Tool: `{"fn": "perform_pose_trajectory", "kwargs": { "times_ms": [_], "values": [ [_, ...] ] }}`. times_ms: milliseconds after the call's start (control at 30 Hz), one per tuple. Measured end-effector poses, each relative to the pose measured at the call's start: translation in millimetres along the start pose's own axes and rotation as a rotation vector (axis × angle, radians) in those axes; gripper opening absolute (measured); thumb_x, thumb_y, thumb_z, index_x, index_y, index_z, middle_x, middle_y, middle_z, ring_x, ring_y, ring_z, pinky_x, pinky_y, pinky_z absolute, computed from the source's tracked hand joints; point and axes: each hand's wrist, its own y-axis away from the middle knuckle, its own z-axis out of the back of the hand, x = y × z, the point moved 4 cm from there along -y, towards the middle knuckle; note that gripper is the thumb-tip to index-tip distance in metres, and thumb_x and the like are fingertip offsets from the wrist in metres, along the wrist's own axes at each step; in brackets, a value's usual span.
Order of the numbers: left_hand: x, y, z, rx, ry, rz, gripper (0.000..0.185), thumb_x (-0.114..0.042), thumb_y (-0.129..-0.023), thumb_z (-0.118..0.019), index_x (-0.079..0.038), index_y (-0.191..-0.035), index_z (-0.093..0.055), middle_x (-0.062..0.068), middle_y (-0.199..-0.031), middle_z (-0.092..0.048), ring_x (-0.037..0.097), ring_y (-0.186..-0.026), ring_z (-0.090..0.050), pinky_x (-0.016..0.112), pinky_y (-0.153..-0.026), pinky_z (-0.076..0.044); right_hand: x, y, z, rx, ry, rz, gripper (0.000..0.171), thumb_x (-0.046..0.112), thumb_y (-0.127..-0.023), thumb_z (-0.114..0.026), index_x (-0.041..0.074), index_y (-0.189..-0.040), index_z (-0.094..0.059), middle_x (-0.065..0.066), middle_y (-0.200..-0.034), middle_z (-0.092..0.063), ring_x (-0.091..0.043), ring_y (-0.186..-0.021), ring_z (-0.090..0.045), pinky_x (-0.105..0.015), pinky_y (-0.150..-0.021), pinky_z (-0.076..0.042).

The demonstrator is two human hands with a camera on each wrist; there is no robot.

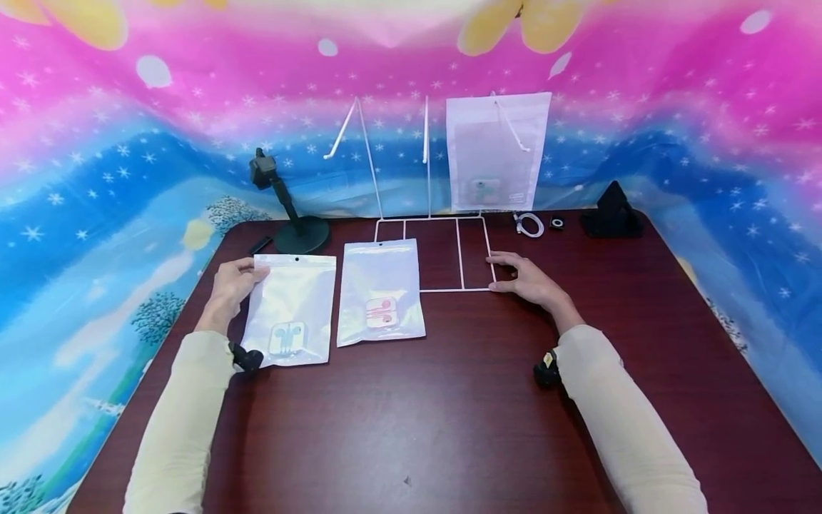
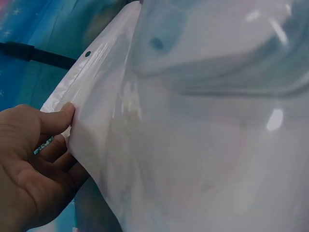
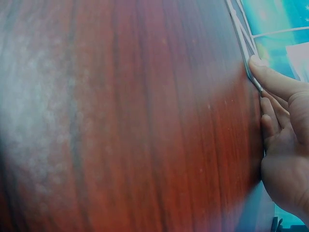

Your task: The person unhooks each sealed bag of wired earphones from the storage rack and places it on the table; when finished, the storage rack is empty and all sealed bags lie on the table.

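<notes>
My left hand [image 1: 231, 287] pinches the upper left edge of a white zip bag [image 1: 292, 289], thumb on the front and fingers behind. In the left wrist view the bag's sheet [image 2: 193, 159] fills most of the picture, tilted, with a punched hole near its top. A case of pale blue earphones [image 1: 287, 338] shows low in this bag. My right hand [image 1: 529, 280] rests at the front right corner of a white wire rack [image 1: 460, 250], thumb and fingers apart, touching the wire. In the right wrist view the thumb lies on the rack's wire [image 3: 249, 72].
Beside the held bag lies another bag [image 1: 379, 271] with pink earphones, overlapping the rack base. A third bag [image 1: 497, 143] hangs on the rack's right hook. A black stand [image 1: 302, 234] is at back left; a coiled white cable [image 1: 530, 225] and black holder [image 1: 612, 214] are at back right.
</notes>
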Motion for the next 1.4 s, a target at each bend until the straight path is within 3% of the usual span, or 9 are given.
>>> {"fn": "perform_pose_trajectory", "kwargs": {
  "times_ms": [167,267,367,433,567,767,967,1167,1400],
  "values": [
    [2.0,-0.6,-1.1,0.01,-0.091,-0.01,0.06,-0.033,-0.106,-0.06,-0.002,-0.155,-0.045,0.026,-0.149,-0.051,0.04,-0.133,-0.051,0.059,-0.111,-0.043,0.9,-1.6,0.3,-0.007,-0.008,0.019,0.066,0.02,-0.096,-0.076,0.008,-0.155,-0.048,-0.013,-0.168,-0.031,-0.036,-0.153,-0.028,-0.058,-0.122,-0.028],
    [1.3,-0.9,-0.9,-0.006,-0.167,-0.051,0.053,-0.034,-0.104,-0.062,0.001,-0.144,-0.054,0.026,-0.14,-0.055,0.038,-0.118,-0.054,0.049,-0.094,-0.052,0.5,-2.6,1.1,-0.007,-0.012,0.012,0.066,0.02,-0.096,-0.076,0.009,-0.155,-0.048,-0.013,-0.167,-0.031,-0.035,-0.153,-0.029,-0.058,-0.122,-0.028],
    [-1.3,-2.2,-0.8,-0.033,-0.239,-0.1,0.047,-0.032,-0.104,-0.064,0.003,-0.134,-0.059,0.025,-0.125,-0.062,0.032,-0.102,-0.058,0.038,-0.078,-0.05,0.7,-2.6,1.1,-0.003,-0.011,0.007,0.066,0.021,-0.097,-0.076,0.01,-0.156,-0.048,-0.013,-0.168,-0.03,-0.035,-0.153,-0.028,-0.057,-0.123,-0.027],
    [-4.1,-2.9,-1.2,-0.055,-0.279,-0.136,0.046,-0.03,-0.103,-0.067,0.005,-0.132,-0.062,0.026,-0.118,-0.067,0.031,-0.095,-0.064,0.035,-0.075,-0.052,0.4,-2.5,1.0,-0.003,-0.009,0.003,0.066,0.02,-0.097,-0.075,0.009,-0.156,-0.048,-0.013,-0.168,-0.03,-0.036,-0.153,-0.028,-0.058,-0.122,-0.027],
    [-8.6,-4.3,-1.6,-0.079,-0.354,-0.188,0.048,-0.027,-0.101,-0.07,0.009,-0.132,-0.062,0.03,-0.115,-0.069,0.036,-0.093,-0.069,0.046,-0.081,-0.059,0.6,-2.0,0.1,-0.007,-0.005,0.0,0.067,0.021,-0.096,-0.076,0.008,-0.156,-0.048,-0.014,-0.168,-0.03,-0.037,-0.153,-0.028,-0.059,-0.122,-0.028],
    [-16.3,-4.5,4.8,-0.123,-0.362,-0.209,0.051,-0.028,-0.102,-0.068,0.006,-0.14,-0.058,0.03,-0.122,-0.067,0.047,-0.118,-0.058,0.062,-0.103,-0.047,-1.1,-2.4,-1.4,-0.005,0.003,-0.004,0.066,0.021,-0.097,-0.075,0.01,-0.156,-0.047,-0.011,-0.168,-0.03,-0.036,-0.154,-0.026,-0.058,-0.122,-0.027],
    [-51.9,-1.9,3.5,-0.183,-0.264,-0.245,0.046,-0.025,-0.104,-0.065,0.002,-0.141,-0.06,0.028,-0.129,-0.064,0.044,-0.12,-0.058,0.059,-0.108,-0.046,-0.9,-0.4,1.2,-0.008,-0.005,-0.014,0.067,0.02,-0.097,-0.075,0.011,-0.157,-0.047,-0.011,-0.168,-0.03,-0.036,-0.153,-0.028,-0.058,-0.122,-0.028],
    [-95.7,0.8,-21.3,-0.135,-0.227,-0.342,0.041,-0.023,-0.105,-0.064,-0.001,-0.14,-0.062,0.024,-0.131,-0.065,0.039,-0.117,-0.063,0.053,-0.098,-0.055,-2.8,-0.4,1.2,-0.002,-0.001,-0.023,0.067,0.021,-0.098,-0.074,0.011,-0.157,-0.046,-0.012,-0.169,-0.029,-0.037,-0.153,-0.027,-0.059,-0.122,-0.027],
    [-131.3,-0.4,-78.0,-0.004,-0.172,-0.394,0.036,-0.015,-0.105,-0.062,-0.003,-0.139,-0.063,0.018,-0.129,-0.067,0.034,-0.104,-0.07,0.046,-0.088,-0.059,-3.2,-1.7,-1.1,-0.001,-0.011,-0.015,0.066,0.02,-0.097,-0.075,0.011,-0.157,-0.047,-0.011,-0.169,-0.029,-0.036,-0.154,-0.026,-0.057,-0.122,-0.027]
  ]
}}
